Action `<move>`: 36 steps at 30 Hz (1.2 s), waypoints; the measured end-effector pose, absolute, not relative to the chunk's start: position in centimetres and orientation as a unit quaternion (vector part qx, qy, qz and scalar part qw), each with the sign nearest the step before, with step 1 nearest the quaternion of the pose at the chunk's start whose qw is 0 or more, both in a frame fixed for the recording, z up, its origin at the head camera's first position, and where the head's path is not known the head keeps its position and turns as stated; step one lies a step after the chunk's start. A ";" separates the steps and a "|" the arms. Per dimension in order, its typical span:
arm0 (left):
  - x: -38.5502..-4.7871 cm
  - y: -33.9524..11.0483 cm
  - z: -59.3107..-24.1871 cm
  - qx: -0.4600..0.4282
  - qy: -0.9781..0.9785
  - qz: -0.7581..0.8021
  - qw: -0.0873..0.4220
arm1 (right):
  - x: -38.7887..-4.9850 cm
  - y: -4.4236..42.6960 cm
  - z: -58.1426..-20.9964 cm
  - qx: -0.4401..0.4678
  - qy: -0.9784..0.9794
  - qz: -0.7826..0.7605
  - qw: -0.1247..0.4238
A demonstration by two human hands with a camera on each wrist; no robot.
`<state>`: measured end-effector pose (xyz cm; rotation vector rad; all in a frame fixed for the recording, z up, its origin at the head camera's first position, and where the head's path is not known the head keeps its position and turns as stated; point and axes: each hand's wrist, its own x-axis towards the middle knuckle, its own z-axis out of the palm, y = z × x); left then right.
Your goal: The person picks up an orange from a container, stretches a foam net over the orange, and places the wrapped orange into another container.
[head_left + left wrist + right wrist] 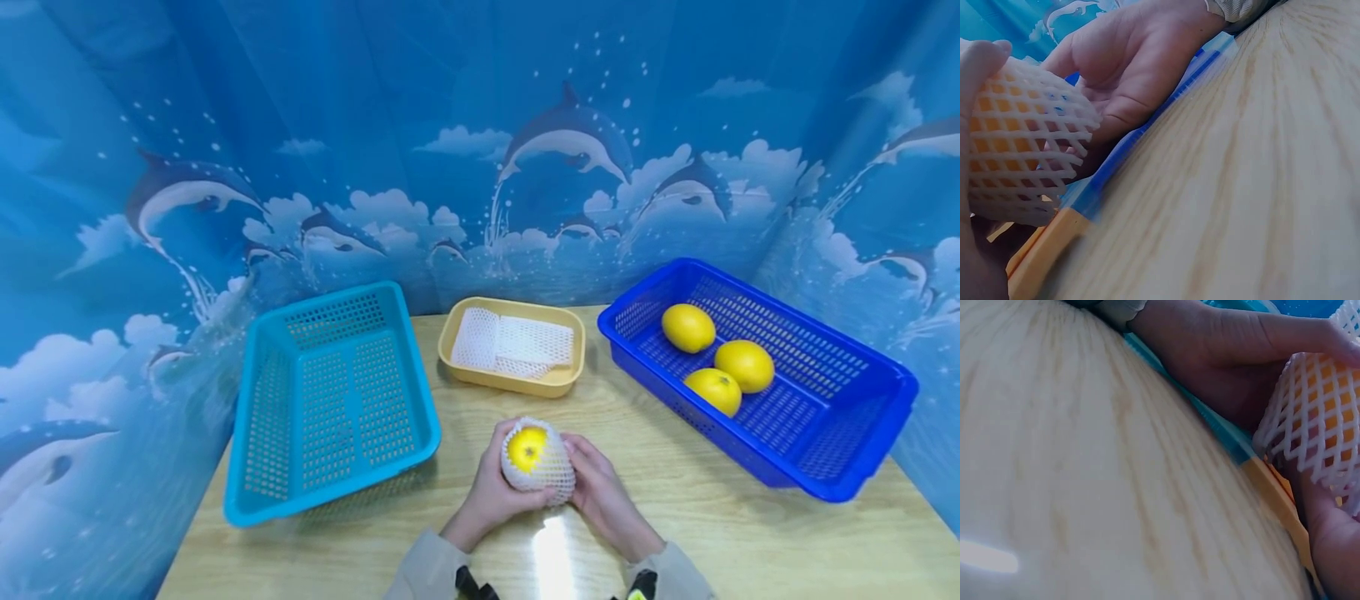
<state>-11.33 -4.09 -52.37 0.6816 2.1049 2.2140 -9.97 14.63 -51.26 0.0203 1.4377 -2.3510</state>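
A yellow fruit (527, 448) sits inside a white foam net (555, 475), its stem end showing at the net's open end. The left hand (497, 492) grips the netted fruit from the left, thumb across its near side. On the other side the right hand (606, 498) holds the net, its fingers at the right edge. In the left wrist view, the net (1029, 137) covers the orange-looking fruit, and the right hand (1129, 62) is beside it. In the right wrist view, the left hand's thumb lies over the net (1316, 419).
A yellow basket (517, 385) with white foam nets (525, 340) stands beyond the hands. At the left is a teal basket (330, 492) with nothing in it. The blue basket (832, 483) at the right holds three yellow fruits (744, 367). A dolphin-print curtain (420, 125) hangs behind.
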 end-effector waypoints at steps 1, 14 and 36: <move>-11.3 -4.1 -52.3 0.215 0.673 0.708 0.001 | -10.0 14.5 -51.2 0.013 0.519 -0.834 0.189; -11.2 -4.3 -52.6 0.175 0.645 0.743 -0.020 | -10.0 13.8 -52.1 0.027 0.627 -0.777 0.039; -11.5 -4.6 -53.0 0.177 0.622 0.763 0.011 | -9.9 15.0 -52.1 -0.124 0.551 -0.803 0.187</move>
